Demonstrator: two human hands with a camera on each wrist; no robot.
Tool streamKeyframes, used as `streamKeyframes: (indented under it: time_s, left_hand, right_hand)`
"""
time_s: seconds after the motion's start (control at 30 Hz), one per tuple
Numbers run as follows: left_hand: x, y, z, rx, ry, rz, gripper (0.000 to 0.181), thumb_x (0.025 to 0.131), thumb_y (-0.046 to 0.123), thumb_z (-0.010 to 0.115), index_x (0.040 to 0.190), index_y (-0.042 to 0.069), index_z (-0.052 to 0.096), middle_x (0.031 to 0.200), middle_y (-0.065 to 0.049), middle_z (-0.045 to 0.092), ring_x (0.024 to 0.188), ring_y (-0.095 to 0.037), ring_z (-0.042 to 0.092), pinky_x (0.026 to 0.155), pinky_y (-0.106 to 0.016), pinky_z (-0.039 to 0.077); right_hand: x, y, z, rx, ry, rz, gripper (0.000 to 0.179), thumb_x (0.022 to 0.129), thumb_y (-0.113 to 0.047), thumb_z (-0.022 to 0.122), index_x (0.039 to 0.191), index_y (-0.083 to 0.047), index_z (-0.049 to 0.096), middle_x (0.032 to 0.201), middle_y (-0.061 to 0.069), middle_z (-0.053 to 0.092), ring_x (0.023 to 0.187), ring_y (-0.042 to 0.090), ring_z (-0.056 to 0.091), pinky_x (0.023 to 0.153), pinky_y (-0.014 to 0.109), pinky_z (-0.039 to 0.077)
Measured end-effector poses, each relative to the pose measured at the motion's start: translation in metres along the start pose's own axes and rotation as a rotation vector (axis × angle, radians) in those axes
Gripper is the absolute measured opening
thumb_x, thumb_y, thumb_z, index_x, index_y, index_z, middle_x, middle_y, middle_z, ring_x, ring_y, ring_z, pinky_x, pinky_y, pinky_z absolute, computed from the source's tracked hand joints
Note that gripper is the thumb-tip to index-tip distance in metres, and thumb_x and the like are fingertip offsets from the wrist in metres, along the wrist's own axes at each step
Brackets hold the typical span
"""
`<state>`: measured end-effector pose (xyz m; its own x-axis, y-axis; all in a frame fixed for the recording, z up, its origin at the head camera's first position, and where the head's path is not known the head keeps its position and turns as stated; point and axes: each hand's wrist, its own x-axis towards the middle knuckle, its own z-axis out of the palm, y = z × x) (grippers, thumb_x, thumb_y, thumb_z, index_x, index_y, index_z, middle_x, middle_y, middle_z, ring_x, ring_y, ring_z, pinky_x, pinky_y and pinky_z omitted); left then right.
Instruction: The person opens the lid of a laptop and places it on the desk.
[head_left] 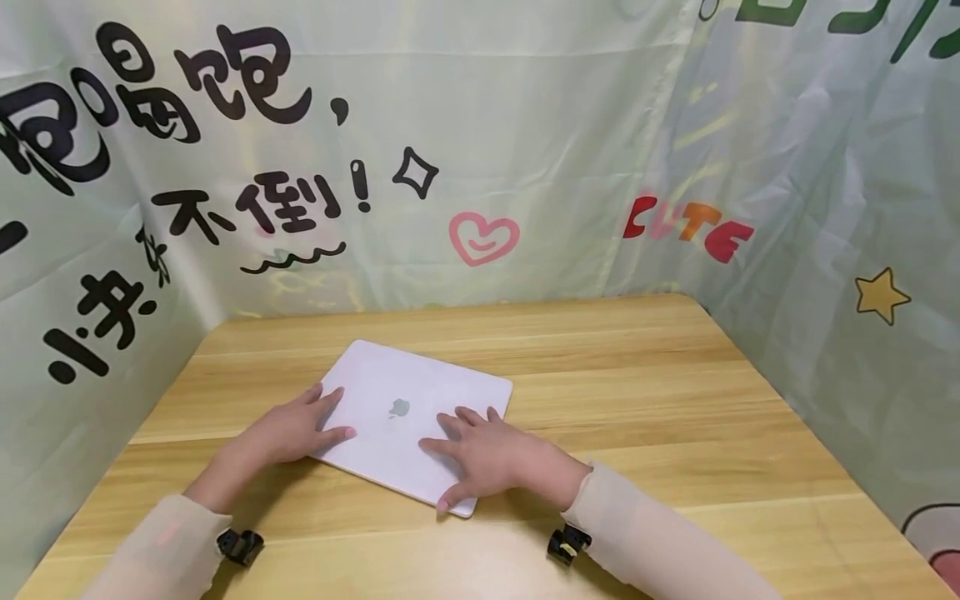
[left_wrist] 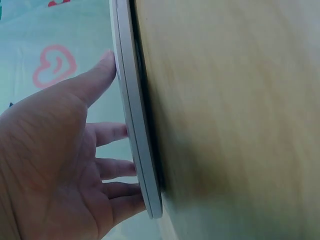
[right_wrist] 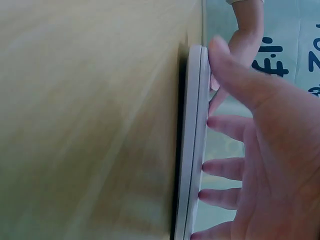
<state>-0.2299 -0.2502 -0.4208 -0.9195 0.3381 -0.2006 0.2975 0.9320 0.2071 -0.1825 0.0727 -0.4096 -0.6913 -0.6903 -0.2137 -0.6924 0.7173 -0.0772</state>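
A closed silver laptop (head_left: pixel 390 379) with an apple logo lies flat and turned at an angle on the wooden table. My left hand (head_left: pixel 292 427) rests on its left end, fingers spread, thumb and fingertips on the lid. On the right end of the lid my right hand (head_left: pixel 487 454) lies with spread fingers, the thumb near the front corner. In the left wrist view the laptop's thin edge (left_wrist: pixel 131 105) stands beside the left hand (left_wrist: pixel 55 150), whose fingertips touch the lid. The right wrist view shows the right hand (right_wrist: pixel 270 150) likewise, fingertips against the lid.
The wooden table (head_left: pixel 637 400) extends around the laptop on all sides. Behind and beside it hangs a pale printed curtain (head_left: pixel 555 150) with writing, a heart and a star. Each sleeve carries a small black wrist camera (head_left: pixel 240 547) near its cuff.
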Motion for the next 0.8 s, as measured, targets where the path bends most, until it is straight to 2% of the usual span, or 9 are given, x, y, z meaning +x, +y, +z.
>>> streamKeyframes:
  time_s: [0.13,0.3,0.4,0.57,0.8]
  left_hand:
    - [-0.004,0.004,-0.001,0.001,-0.003,0.005,0.097,0.087,0.073,0.048,0.152,0.003,0.032,0.150,-0.038,0.023,0.129,-0.056,0.036,0.100,-0.067,0.035]
    - [-0.008,0.004,-0.001,-0.027,-0.007,0.035,0.094,0.086,0.071,0.052,0.152,0.006,0.034,0.151,-0.035,0.024,0.131,-0.054,0.035,0.102,-0.065,0.034]
    - [-0.010,0.001,0.000,-0.043,0.006,0.078,0.095,0.084,0.071,0.055,0.151,0.006,0.036,0.151,-0.034,0.026,0.135,-0.051,0.032,0.105,-0.063,0.032]
    - [-0.013,-0.004,0.001,-0.087,0.025,0.201,0.099,0.078,0.070,0.063,0.150,0.007,0.039,0.153,-0.029,0.027,0.139,-0.048,0.026,0.109,-0.061,0.028]
    - [-0.016,0.000,0.003,-0.125,-0.006,0.318,0.104,0.069,0.070,0.071,0.151,0.014,0.039,0.156,-0.022,0.027,0.141,-0.049,0.018,0.110,-0.064,0.023]
  right_hand:
    - [-0.004,0.000,0.000,-0.028,-0.004,0.000,0.097,0.072,-0.086,0.048,0.154,-0.037,0.029,0.160,0.010,0.021,0.144,0.040,0.022,0.106,0.066,0.028]
    - [-0.012,0.004,0.002,-0.021,-0.006,-0.010,0.092,0.077,-0.083,0.048,0.154,-0.036,0.028,0.161,0.010,0.020,0.145,0.038,0.021,0.107,0.067,0.027]
    - [-0.016,0.008,0.003,-0.005,-0.003,-0.022,0.090,0.080,-0.080,0.050,0.155,-0.035,0.028,0.161,0.009,0.019,0.145,0.037,0.019,0.108,0.067,0.024]
    - [-0.024,0.017,0.004,0.017,-0.012,-0.047,0.088,0.081,-0.077,0.054,0.155,-0.035,0.028,0.162,0.008,0.017,0.146,0.037,0.016,0.110,0.066,0.021]
    - [-0.036,0.033,0.009,0.054,-0.015,-0.096,0.085,0.083,-0.067,0.062,0.154,-0.034,0.030,0.162,0.008,0.017,0.147,0.037,0.013,0.111,0.066,0.017]
